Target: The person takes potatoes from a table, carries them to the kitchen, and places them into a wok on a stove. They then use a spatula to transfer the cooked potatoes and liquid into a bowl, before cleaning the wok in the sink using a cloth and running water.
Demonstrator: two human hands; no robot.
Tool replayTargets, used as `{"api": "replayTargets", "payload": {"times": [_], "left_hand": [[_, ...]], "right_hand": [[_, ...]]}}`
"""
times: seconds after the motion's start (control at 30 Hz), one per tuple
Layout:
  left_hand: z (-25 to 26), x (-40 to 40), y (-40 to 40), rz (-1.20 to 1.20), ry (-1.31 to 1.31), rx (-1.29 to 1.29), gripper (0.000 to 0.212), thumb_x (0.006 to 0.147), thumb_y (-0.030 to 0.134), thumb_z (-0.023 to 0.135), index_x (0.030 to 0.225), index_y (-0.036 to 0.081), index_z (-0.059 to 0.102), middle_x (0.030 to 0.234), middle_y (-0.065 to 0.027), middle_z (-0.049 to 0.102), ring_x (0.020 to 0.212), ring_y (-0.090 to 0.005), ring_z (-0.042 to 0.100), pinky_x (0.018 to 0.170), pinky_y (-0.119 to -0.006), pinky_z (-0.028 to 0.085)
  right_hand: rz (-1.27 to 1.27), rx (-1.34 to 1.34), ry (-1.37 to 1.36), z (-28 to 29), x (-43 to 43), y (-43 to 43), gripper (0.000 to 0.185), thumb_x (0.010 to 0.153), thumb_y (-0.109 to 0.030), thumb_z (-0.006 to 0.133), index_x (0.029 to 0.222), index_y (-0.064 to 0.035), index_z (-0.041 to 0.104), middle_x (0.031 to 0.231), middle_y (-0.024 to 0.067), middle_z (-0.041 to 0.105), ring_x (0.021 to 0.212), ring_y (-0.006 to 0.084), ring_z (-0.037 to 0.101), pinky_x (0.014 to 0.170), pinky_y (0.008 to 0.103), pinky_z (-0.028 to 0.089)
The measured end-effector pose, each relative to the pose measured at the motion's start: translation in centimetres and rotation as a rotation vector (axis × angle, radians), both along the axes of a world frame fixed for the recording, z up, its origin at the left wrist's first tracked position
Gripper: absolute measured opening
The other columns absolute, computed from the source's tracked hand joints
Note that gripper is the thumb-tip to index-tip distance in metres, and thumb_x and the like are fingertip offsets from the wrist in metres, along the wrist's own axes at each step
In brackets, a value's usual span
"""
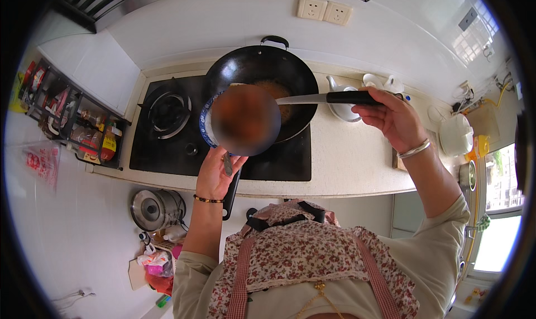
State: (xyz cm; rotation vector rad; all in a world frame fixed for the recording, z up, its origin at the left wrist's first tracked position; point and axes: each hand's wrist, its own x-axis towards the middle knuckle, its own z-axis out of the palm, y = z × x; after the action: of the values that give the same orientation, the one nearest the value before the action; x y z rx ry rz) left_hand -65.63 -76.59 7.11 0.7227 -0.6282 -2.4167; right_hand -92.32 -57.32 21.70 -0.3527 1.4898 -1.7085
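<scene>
My left hand (215,176) grips a white bowl with a blue-patterned rim (204,122) from below, over the front left of a black wok (293,72). A round blur hides the bowl's contents, which look reddish-brown. By my left fingers shows a metal utensil handle (227,164); its other end is hidden. My right hand (389,118) is shut on the black handle (349,98) of a metal cooking utensil, held across the wok from the right. The blur hides the utensil's head. Brownish liquid (287,109) lies in the wok, whose long handle (230,199) points towards me.
The wok sits on the right of a black gas hob (276,164); the left burner (167,114) is bare. A white teapot (344,114) and cups (372,80) stand right. A bottle rack (94,130) is at left, a lidded pot (148,210) below the counter.
</scene>
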Motion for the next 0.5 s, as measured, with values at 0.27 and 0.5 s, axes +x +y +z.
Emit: {"api": "replayTargets", "payload": {"times": [0.27,0.5], "left_hand": [[-0.4,0.0,-1.1,-0.072,-0.01,-0.067,0.022,0.083,0.013,0.058,0.101,0.002,0.052,0.099,-0.0081,0.059,0.083,-0.0187,0.059,0.085,-0.035,0.049],[0.2,-0.3,-0.2,-0.099,-0.019,-0.075,0.018,0.082,0.013,0.058,0.098,0.004,0.055,0.098,-0.0044,0.06,0.082,-0.0169,0.059,0.088,-0.036,0.047]], "right_hand": [[-0.022,-0.062,0.47,2.2,5.7,1.6,0.025,0.084,-0.009,0.056,0.104,0.007,0.055,0.081,0.0158,0.063,0.071,0.0194,0.064,0.067,0.0275,0.053],[0.15,-0.169,1.226,1.6,8.9,5.4,0.026,0.072,0.002,0.064,0.096,0.0066,0.057,0.081,0.0192,0.063,0.07,0.0227,0.065,0.059,0.0277,0.051]]}}
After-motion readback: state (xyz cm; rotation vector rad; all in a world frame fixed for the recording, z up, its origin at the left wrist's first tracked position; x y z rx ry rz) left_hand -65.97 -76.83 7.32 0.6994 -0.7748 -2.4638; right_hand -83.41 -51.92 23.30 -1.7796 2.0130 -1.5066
